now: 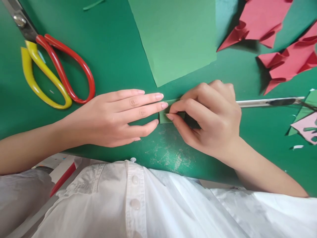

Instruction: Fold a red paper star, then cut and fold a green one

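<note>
Small green paper: the little folded paper (164, 118) is on the green table (116, 62), between the two hands. Its right part is mostly hidden by fingers, so I can't tell its full shape or how many folds it has.
Left hand: the left hand (109, 117) is laid out with its fingers nearly straight, and the longest tips are at the paper's left end. It is not squeezing anything that I can see. Its palm is hidden.
Right hand: the right hand (213, 115) is curled, and its thumb and pointing finger pinch the little folded paper. The other fingers are tucked away, so I can't tell what they touch.
Silver tool: a long, thin tool (252, 103) sticks out from behind the right hand. Its left end is hidden.
Scissors: the red and yellow handles (81, 66) are near the left hand, but the blade tips are cut off.
Big green sheet: this sheet (178, 39) is above the hands, and its top is cut off.
Red shapes: two folded red papers (264, 23) are at the top right, both cut off by the edge.
Pink paper: a piece with holes (305, 127) is cut off at the right edge.
</note>
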`<state>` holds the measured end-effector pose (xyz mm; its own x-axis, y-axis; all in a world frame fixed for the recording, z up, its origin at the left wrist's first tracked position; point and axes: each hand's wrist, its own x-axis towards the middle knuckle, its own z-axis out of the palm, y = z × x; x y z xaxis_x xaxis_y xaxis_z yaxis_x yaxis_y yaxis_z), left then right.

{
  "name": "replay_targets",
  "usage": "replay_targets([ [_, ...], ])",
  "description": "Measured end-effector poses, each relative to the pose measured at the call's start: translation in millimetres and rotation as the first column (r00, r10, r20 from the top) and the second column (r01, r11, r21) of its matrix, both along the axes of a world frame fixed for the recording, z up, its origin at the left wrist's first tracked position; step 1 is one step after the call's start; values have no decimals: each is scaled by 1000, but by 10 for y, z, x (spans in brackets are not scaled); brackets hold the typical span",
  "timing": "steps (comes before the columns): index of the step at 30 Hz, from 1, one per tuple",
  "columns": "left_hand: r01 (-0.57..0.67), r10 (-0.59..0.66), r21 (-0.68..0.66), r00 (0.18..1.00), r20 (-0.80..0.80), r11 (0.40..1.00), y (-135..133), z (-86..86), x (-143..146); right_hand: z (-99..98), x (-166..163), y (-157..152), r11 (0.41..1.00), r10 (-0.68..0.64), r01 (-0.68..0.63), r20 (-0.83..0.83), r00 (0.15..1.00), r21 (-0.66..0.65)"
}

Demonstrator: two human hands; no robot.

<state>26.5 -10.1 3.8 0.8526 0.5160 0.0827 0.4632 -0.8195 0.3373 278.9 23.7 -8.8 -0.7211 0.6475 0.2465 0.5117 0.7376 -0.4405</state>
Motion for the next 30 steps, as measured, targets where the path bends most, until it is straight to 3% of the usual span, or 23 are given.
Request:
replay_targets([
  [7,-3,2,78,1000,6,997,1,-31,3,34,18,-18,999,-19,23,83,996,-48],
  [18,-8,9,98,1000,-8,995,-14,2,44,-34,75,-4,995,0,-10,108,994,95],
  [21,-8,8,26,1000,0,1000,-19,23,47,-21,120,19,992,8,-26,144,990,126],
  [26,-54,77,-248,994,80,967,-39,33,56,-20,147,45,990,20,-44,172,985,134],
  [30,2,-1,-64,1000,12,998,-77,20,71,-22,133,31,993,-11,-15,218,976,117],
])
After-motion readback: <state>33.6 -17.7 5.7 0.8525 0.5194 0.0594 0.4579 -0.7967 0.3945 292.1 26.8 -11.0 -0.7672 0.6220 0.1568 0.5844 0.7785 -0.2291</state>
